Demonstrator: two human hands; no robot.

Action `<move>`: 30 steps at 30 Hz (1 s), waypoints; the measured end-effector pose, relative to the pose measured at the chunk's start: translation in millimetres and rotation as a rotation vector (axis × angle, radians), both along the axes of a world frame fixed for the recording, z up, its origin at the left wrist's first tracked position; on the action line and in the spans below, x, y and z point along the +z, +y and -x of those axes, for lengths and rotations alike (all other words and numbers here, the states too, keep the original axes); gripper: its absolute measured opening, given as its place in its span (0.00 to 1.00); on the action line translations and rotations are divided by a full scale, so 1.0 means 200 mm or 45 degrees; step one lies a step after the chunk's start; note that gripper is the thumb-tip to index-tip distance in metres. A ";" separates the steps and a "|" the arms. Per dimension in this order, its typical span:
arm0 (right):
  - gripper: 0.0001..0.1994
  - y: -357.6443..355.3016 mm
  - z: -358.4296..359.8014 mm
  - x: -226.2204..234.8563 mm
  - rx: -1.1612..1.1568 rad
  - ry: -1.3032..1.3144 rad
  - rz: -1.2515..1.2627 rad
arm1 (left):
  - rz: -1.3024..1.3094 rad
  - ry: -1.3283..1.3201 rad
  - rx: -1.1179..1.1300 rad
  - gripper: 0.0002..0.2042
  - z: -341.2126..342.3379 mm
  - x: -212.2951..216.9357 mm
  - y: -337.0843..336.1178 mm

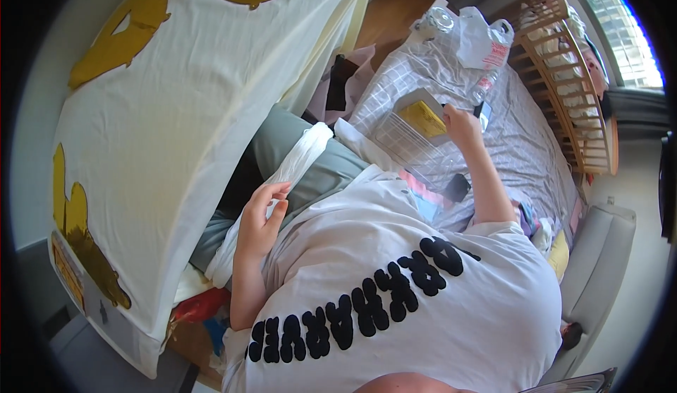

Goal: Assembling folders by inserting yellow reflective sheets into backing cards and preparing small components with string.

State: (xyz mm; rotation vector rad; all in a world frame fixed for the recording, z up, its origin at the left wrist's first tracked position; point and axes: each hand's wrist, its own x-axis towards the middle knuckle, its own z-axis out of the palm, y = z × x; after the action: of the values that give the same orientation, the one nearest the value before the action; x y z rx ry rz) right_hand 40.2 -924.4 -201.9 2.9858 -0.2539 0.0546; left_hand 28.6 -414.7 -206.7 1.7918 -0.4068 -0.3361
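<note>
A long, loosely bunched strip of white cloth (302,154) lies across my lap over the grey-green trousers. My left hand (262,218) is beside its middle, fingers slightly curled and thumb apart, with nothing visibly held. To the right, my right hand (464,128) is closed above the bed at the edge of a pale wire-mesh basket (403,137). A small dark bit shows at its fingertips, too little to name. Inside the basket is a flat yellow item (423,118). Just right of that hand lies a phone-like device (484,114).
A white draped cloth with gold patches (162,111) fills the left side. On the checked bedspread (522,139) are a clear bottle (482,87), a white plastic bag (479,40) and a dark object (458,188). A wooden slatted rail (564,82) stands at the far right.
</note>
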 end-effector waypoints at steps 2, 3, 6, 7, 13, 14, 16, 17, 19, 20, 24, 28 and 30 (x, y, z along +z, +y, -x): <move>0.06 0.02 0.00 -0.08 -0.019 -0.013 0.037 | -0.011 0.033 0.044 0.18 0.05 0.01 0.03; 0.06 0.01 0.01 -0.10 -0.032 0.004 0.034 | -0.042 0.061 0.088 0.17 0.06 0.01 0.04; 0.06 -0.02 0.03 -0.14 -0.067 0.014 0.007 | -0.100 0.118 0.161 0.15 0.08 0.02 0.04; 0.06 -0.02 0.04 -0.15 -0.108 -0.011 0.000 | -0.112 0.138 0.182 0.14 0.07 0.03 0.03; 0.09 0.18 0.04 -0.05 -0.205 -0.260 -0.175 | -0.200 0.077 0.110 0.13 0.02 0.05 -0.05; 0.11 0.28 0.02 0.00 -0.120 -0.432 -0.255 | -0.203 0.079 0.121 0.13 0.01 0.05 -0.08; 0.11 0.57 -0.01 0.11 0.162 -0.301 -0.732 | -0.114 0.224 0.083 0.16 0.02 0.07 -0.16; 0.09 0.71 -0.02 0.12 0.302 -0.101 -1.149 | 0.022 0.264 0.091 0.20 0.03 0.07 -0.20; 0.12 1.07 0.01 0.14 0.505 0.284 -2.087 | 0.417 0.426 0.088 0.26 0.08 0.00 -0.28; 0.14 1.26 0.03 0.14 0.551 0.480 -2.623 | 0.671 0.537 0.084 0.28 0.13 -0.05 -0.28; 0.16 1.75 -0.06 0.23 1.190 0.857 -2.657 | 0.702 0.644 0.546 0.14 0.36 0.01 -0.04; 0.14 2.12 0.03 0.40 1.643 0.618 -1.982 | 0.726 0.419 1.122 0.11 0.66 0.18 0.20; 0.15 2.27 0.16 0.44 1.852 0.696 -1.710 | 0.716 0.407 1.349 0.10 0.91 0.26 0.35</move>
State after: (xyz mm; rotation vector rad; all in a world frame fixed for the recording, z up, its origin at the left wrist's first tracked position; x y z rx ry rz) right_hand 9.0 -470.1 -113.1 2.9884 2.7664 -1.0793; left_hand -153.1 -345.4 -154.5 1.1557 0.6284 0.2329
